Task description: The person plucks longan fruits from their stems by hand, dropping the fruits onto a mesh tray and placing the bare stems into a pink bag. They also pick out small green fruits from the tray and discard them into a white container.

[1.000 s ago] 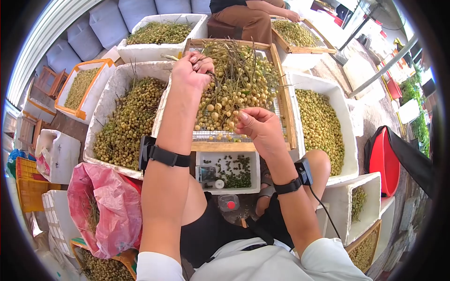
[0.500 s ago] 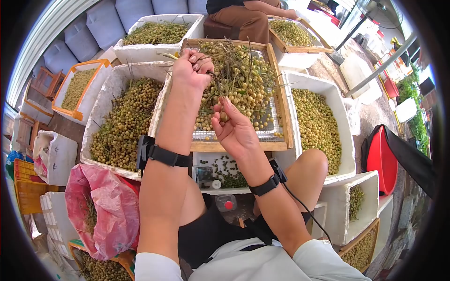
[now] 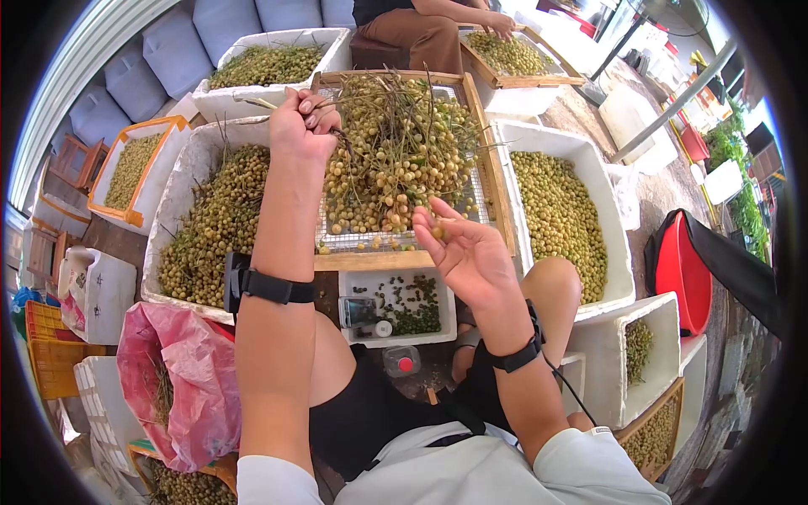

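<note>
My left hand [image 3: 305, 124] is closed in a fist around a bundle of thin stems [image 3: 257, 103], whose ends poke out to the left. From that fist, bunches of small round yellow-green fruit [image 3: 404, 164] hang over a wooden-framed wire-mesh tray [image 3: 379, 259]. At the tray's front right, my right hand [image 3: 467, 257] is open, palm up, with its fingers loosely curled and apart. Its fingertips are right by the lowest fruits of the pile. A few loose fruits lie on the bare mesh near the front edge.
White foam boxes of fruit flank the tray, one on the left [image 3: 151, 269] and one on the right [image 3: 623, 252]. Below it sits a white bin [image 3: 396, 340] with small dark green fruits. A pink sack [image 3: 198, 362] stands left. Another person [image 3: 417, 38] sits behind the tray.
My left hand has moved a little left, still gripping the stems. My right hand has shifted right and down, and its fingers have spread away from the fruit. The view has shifted slightly.
</note>
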Tool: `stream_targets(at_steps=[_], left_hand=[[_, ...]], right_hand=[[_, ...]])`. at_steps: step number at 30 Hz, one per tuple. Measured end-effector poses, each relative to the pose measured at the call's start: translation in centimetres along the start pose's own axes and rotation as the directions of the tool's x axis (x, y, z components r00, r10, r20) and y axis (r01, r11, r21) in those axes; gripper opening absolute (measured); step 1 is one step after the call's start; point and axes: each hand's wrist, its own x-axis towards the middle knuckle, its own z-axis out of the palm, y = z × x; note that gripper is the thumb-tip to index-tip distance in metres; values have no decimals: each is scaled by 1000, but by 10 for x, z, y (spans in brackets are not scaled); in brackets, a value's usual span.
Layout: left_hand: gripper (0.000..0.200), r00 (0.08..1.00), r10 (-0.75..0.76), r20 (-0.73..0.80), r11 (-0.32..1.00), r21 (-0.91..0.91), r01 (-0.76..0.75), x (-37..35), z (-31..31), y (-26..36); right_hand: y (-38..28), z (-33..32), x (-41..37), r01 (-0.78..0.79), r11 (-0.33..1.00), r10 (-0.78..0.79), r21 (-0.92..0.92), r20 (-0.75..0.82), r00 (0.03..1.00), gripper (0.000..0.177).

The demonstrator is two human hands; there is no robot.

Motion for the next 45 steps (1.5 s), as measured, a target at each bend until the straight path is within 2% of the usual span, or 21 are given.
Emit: stream_targets(at_steps=[3,5,8,11,13,14,17,20,21,22,23,24,27,29,32,34,36,40,42,44,45], left_hand=[[32,983,180,33,963,197,-183,-23,12,13],[33,950,306,59,904,295,-309,-48,21,23],[36,846,518,128,739,431,-518,-96,24,53],[37,628,749,209,397,617,-679,-168,15,112],[40,477,846,240,162,736,-658,-226,-1,150],[42,406,880,245,66,785,-616,-255,-14,173],[39,382,921,78,14,973,-232,-332,-85,237],[47,397,854,-337,64,824,563,-380,-170,274],[55,437,898,58,-383,595,706,-403,-241,297],[59,537,842,45,-485,497,719,-409,-245,285],[69,630,776,31,-588,399,704,-413,-249,274],[63,550,825,-133,-463,400,791,-403,-217,252],[55,692,690,-213,-626,306,718,-404,-237,264],[53,687,545,-481,-765,49,642,-401,-287,294],[45,690,487,-536,-806,28,591,-400,-347,324],[53,761,383,-524,-876,56,479,-387,-320,313],[45,440,503,-744,-630,33,776,-349,-336,326],[42,589,142,-796,-774,282,567,-357,-265,350],[42,642,280,-714,-753,252,608,-356,-206,335],[42,577,685,-445,-600,105,793,-336,-131,274],[42,573,690,-442,-598,97,795,-336,-127,274]], right_hand=[[-74,-14,-31,131,991,-133,22,81,988,31],[-140,-41,-45,404,911,-390,-85,146,909,38],[-231,-102,-22,681,400,-811,-613,110,574,34],[-286,-199,15,265,222,-732,-938,20,681,52],[-333,-296,35,12,-81,-536,-997,54,843,52],[-349,-337,45,-29,-234,-429,-972,76,900,53],[-294,-276,36,-170,-560,-406,-811,89,910,51],[-263,-247,61,5,-238,-350,-971,90,933,46],[-254,-225,70,68,-386,-330,-920,206,921,44],[-240,-196,72,109,-529,-305,-841,308,901,42],[-198,-126,53,89,-468,-317,-879,261,912,39],[-198,-112,61,187,-409,-273,-893,316,909,37],[-162,-20,54,292,-494,-278,-819,467,839,36],[-155,15,71,371,-545,-217,-752,554,804,35],[-128,46,103,357,-614,-230,-704,592,773,33],[-106,38,136,388,-687,-237,-614,695,679,34],[-81,35,156,287,-685,-297,-669,617,729,44],[-53,28,174,13,-700,-236,-714,249,939,45],[-52,19,196,17,-669,-247,-743,243,938,47],[-52,18,207,-1,-620,-309,-784,243,920,45],[-51,20,210,16,-600,-326,-800,263,908,44]])
